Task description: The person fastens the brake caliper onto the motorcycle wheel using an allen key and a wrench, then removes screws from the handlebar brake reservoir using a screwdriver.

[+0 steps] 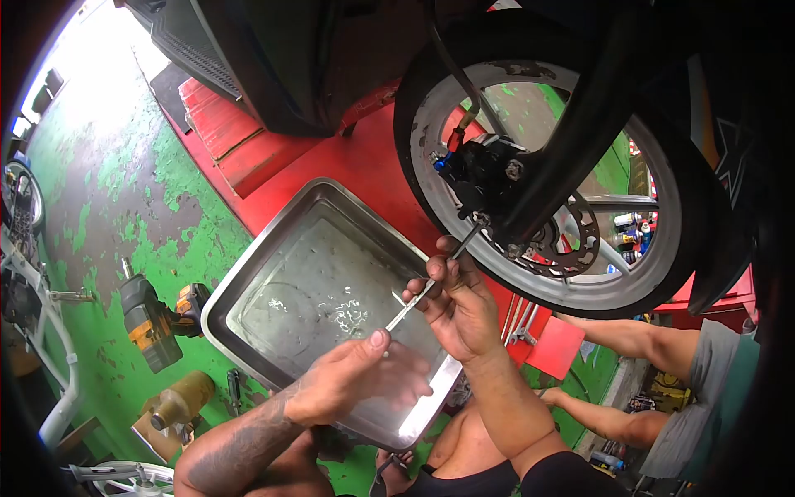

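A long, slim metal rod tool (406, 310) slants up from my hands, its far end at the brake caliper (487, 170) beside the wheel hub. My right hand (460, 311) grips the rod midway, thumb and fingers closed around it. Close to the rod's lower end is my left hand (352, 377), thumb by the tip. Its other fingers are smeared by motion, so their grip is unclear. Below both hands lies a large metal tray (273, 248) with wet streaks on its bottom. The motorcycle wheel (422, 157) has a brake disc (588, 236) and pale spokes.
A red platform (364, 157) lies under the wheel. Left on the green floor are a yellow-black power tool (149, 323), a stained yellowish container (184, 398) and a dark-handled tool (233, 388). Wrenches (522, 331) lie at right, near another person's arm (638, 340).
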Demonstrator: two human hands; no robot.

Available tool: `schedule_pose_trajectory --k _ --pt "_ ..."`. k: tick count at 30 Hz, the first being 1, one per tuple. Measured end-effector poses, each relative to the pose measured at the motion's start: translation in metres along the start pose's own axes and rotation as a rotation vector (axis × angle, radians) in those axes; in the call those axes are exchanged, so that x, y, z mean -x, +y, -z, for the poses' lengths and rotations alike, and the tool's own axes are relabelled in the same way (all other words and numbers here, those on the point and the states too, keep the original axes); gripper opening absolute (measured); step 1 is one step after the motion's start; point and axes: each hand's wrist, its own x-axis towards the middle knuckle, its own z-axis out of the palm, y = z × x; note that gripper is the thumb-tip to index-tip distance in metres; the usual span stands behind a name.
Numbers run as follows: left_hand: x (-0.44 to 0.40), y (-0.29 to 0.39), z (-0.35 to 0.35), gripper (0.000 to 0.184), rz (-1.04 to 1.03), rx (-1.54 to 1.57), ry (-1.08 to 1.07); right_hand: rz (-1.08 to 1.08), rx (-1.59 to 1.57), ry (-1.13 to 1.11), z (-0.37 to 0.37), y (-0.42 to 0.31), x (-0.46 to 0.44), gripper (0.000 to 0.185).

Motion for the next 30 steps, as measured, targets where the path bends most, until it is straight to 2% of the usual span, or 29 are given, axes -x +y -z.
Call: schedule_pose_trajectory --k 1,2,5,6,9,10,13,16,19,22,25,27,30 --pt "0.0 -0.001 -0.004 0.065 0.0 0.02 -0.016 -0.001 -0.01 0.003 0.0 0.0 0.0 0.034" --pt "0.001 0.005 -0.007 0.046 -0.02 -0.003 -0.001 -0.002 -0.021 0.006 -0.001 0.0 0.0 0.034" --pt "-0.004 -0.002 -0.012 0.027 -0.057 -0.144 0.036 -0.008 -0.032 0.0 0.0 -0.001 0.002 0.036" --pt "-0.006 0.001 -0.013 0.015 -0.076 -0.253 0.065 -0.01 -0.031 -0.003 0.001 -0.001 0.003 0.036" --pt "-0.016 -0.008 0.01 0.018 -0.566 -1.36 0.166 -0.002 -0.04 -0.037 0.003 -0.002 0.003 0.036" --pt "-0.015 -0.009 0.014 0.021 -0.718 -1.619 0.21 -0.001 -0.045 -0.043 0.003 -0.002 0.003 0.036" --pt "-0.011 -0.005 0.014 0.021 -0.661 -1.681 0.248 -0.001 -0.067 -0.057 0.003 -0.002 0.002 0.035" --pt "-0.004 0.015 0.003 0.022 -0.59 -1.544 0.156 -0.005 -0.075 -0.067 0.006 -0.003 0.001 0.036" --pt "-0.006 0.01 0.013 0.025 -0.607 -1.518 0.094 -0.016 -0.043 -0.032 0.006 -0.004 0.002 0.035" --pt "-0.009 0.007 0.019 0.023 -0.715 -1.619 0.104 -0.019 0.022 0.049 0.0 -0.005 0.001 0.035" --pt "-0.006 0.007 0.011 0.022 -0.728 -1.692 0.204 -0.012 -0.002 0.063 -0.003 -0.005 0.001 0.035" --pt "0.002 0.009 0.009 0.018 -0.568 -1.529 0.167 -0.014 -0.085 0.032 0.002 -0.001 0.001 0.034" --pt "0.019 0.014 0.003 0.018 -0.305 -1.269 0.105 -0.085 -0.046 -0.033 -0.003 0.009 0.008 0.03"
